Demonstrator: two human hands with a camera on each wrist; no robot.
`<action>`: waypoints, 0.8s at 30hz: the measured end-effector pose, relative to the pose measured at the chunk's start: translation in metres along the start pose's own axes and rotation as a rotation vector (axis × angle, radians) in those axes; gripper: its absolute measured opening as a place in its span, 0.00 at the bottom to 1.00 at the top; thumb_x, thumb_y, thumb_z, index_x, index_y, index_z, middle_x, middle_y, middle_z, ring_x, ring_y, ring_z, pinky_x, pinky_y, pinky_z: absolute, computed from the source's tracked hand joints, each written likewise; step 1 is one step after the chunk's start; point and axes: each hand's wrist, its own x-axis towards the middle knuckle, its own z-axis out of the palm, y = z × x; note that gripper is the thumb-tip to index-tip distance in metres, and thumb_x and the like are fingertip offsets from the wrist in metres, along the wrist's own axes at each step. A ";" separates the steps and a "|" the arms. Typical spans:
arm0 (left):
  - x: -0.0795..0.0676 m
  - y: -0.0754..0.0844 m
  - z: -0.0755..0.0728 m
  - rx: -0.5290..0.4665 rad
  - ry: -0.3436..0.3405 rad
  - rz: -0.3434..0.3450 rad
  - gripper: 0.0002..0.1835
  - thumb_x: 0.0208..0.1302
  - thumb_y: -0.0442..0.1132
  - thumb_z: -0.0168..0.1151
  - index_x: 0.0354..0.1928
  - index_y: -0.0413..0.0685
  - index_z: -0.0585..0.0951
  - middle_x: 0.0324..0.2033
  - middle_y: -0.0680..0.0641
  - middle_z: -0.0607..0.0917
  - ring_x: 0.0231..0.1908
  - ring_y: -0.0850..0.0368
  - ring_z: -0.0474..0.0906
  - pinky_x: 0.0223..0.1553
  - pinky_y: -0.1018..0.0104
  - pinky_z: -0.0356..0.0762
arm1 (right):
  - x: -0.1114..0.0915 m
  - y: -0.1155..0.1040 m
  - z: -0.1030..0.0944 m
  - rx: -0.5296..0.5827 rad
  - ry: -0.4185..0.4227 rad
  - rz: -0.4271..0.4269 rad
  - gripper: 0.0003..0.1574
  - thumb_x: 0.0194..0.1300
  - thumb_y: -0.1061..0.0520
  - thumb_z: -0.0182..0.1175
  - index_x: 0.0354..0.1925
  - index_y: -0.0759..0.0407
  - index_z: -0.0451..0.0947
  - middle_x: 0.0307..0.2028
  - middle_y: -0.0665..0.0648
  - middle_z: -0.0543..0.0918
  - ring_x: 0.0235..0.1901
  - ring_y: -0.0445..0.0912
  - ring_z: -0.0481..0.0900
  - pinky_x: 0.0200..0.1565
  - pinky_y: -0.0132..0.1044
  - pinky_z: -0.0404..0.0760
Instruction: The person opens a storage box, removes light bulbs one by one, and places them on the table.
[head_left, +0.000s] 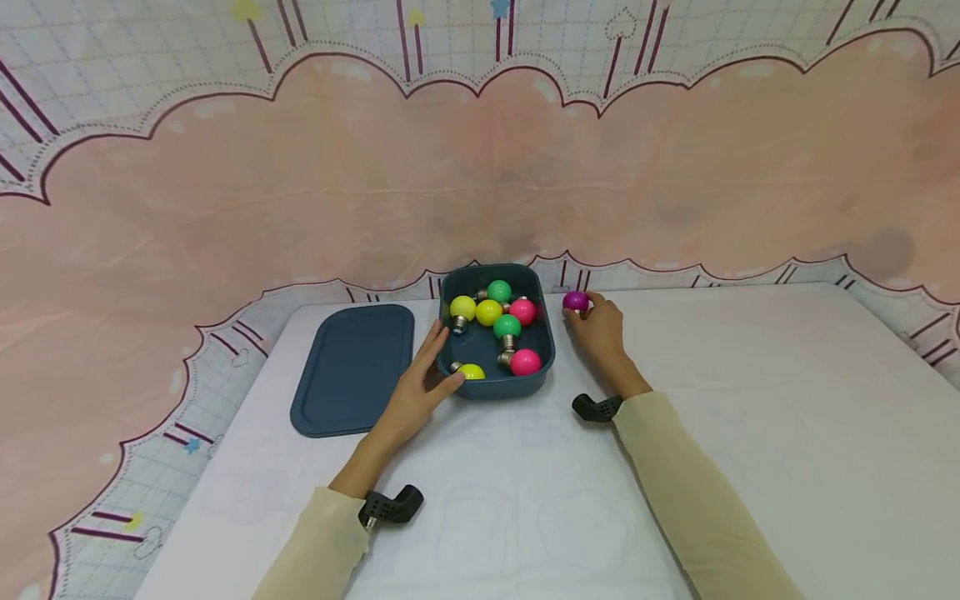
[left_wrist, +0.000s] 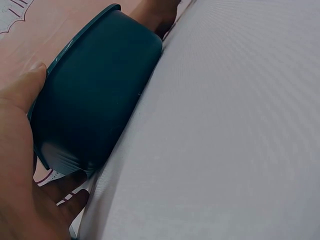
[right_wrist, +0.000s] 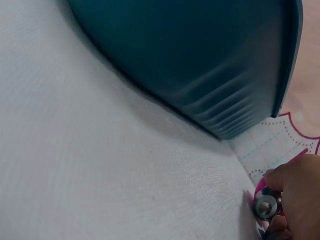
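My right hand (head_left: 602,332) pinches a purple light bulb (head_left: 575,302) between thumb and fingers, just right of a dark teal plastic box (head_left: 498,388). In the right wrist view the bulb's metal base (right_wrist: 265,206) faces the camera, close to the white table surface. My left hand (head_left: 414,393) rests on the box's near left corner, fingers extended along the left wall and thumb at the front rim. Inside the box lie several bulbs, among them a green bulb (head_left: 507,326), a yellow bulb (head_left: 489,312) and a pink bulb (head_left: 525,362).
A flat dark blue lid (head_left: 352,371) lies left of the box on the white table (head_left: 510,500). Behind the table hangs a peach-coloured patterned cloth (head_left: 480,183). Each wrist wears a black camera mount, such as the one (head_left: 392,505) on the left.
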 end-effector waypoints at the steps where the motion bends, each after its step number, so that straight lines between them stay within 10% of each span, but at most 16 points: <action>1: 0.000 0.000 0.000 0.001 0.000 0.000 0.37 0.68 0.33 0.57 0.73 0.37 0.51 0.74 0.41 0.43 0.72 0.49 0.42 0.66 0.51 0.53 | 0.000 0.000 0.000 -0.001 0.002 0.006 0.30 0.61 0.56 0.64 0.55 0.75 0.73 0.29 0.68 0.77 0.35 0.58 0.72 0.39 0.49 0.70; 24: -0.001 0.004 0.000 0.007 0.001 -0.014 0.37 0.68 0.34 0.57 0.74 0.40 0.52 0.74 0.42 0.43 0.72 0.49 0.42 0.67 0.52 0.52 | 0.000 -0.001 0.000 -0.030 -0.028 0.044 0.34 0.63 0.53 0.62 0.59 0.74 0.68 0.33 0.69 0.75 0.41 0.60 0.72 0.46 0.54 0.70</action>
